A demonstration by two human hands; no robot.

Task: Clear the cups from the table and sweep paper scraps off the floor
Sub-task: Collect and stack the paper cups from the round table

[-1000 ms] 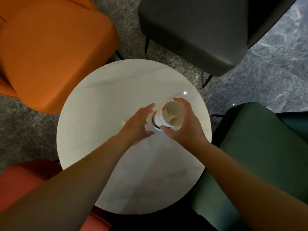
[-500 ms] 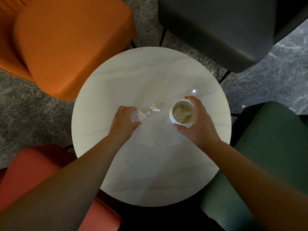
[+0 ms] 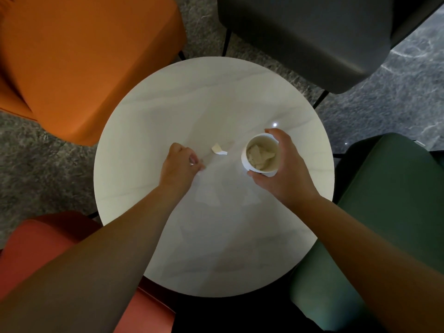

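Paper cup (image 3: 260, 153): light, thin-walled, crushable, scraps inside; stands right of centre on the tabletop (image 3: 216, 92). Your right hand (image 3: 281, 169) grips its wall; hold low, gently. Left hand (image 3: 179, 164) curled, apparently pinching a scrap.

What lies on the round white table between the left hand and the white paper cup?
In the head view, one small white paper scrap lies on the round white table between the left hand and the white paper cup, touching neither.

left hand (image 3: 179, 164) fingers curled under, contents hidden, orange chair (image 3: 84, 61) cut off
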